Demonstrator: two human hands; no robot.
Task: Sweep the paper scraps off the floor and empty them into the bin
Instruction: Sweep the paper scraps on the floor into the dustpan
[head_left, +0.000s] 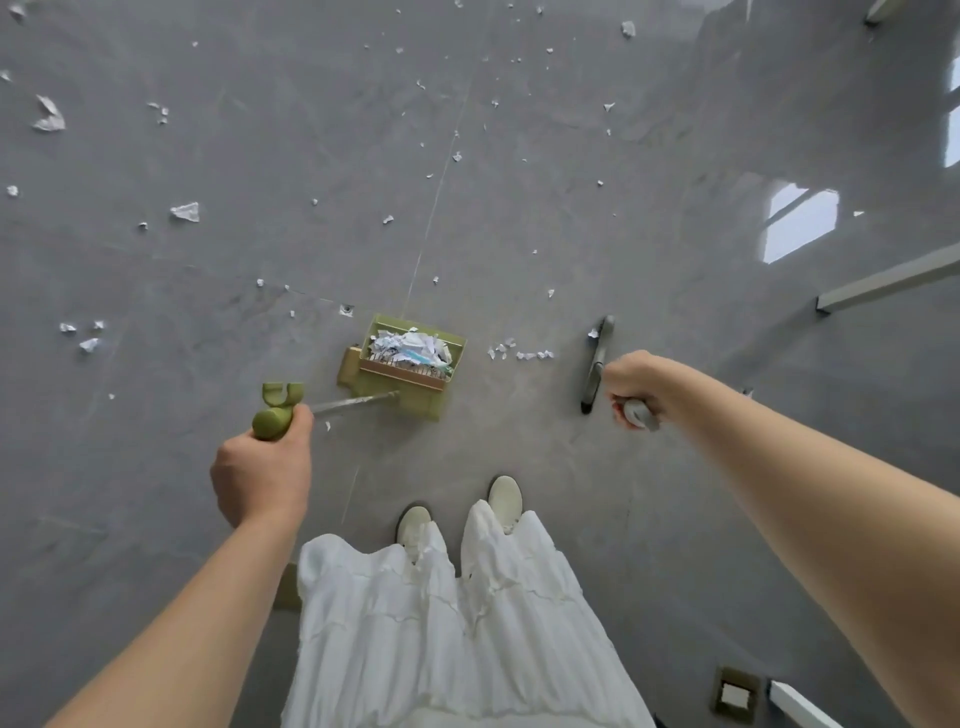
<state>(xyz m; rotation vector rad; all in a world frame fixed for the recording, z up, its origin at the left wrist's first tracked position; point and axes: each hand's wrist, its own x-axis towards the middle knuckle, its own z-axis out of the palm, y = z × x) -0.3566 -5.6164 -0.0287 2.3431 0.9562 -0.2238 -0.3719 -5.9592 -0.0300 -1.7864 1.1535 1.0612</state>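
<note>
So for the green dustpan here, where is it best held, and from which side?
By the green grip at the top of its long handle, taken from above and behind, as the left hand does now with fingers wrapped around it. The dustpan sits on the floor with scraps piled in its tray and its mouth facing away, so holding the upright handle likely keeps the load level.

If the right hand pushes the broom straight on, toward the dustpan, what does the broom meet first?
Probably the small row of paper scraps lying between broom and dustpan; the right hand grips the broom handle. Depth is uncertain.
</note>
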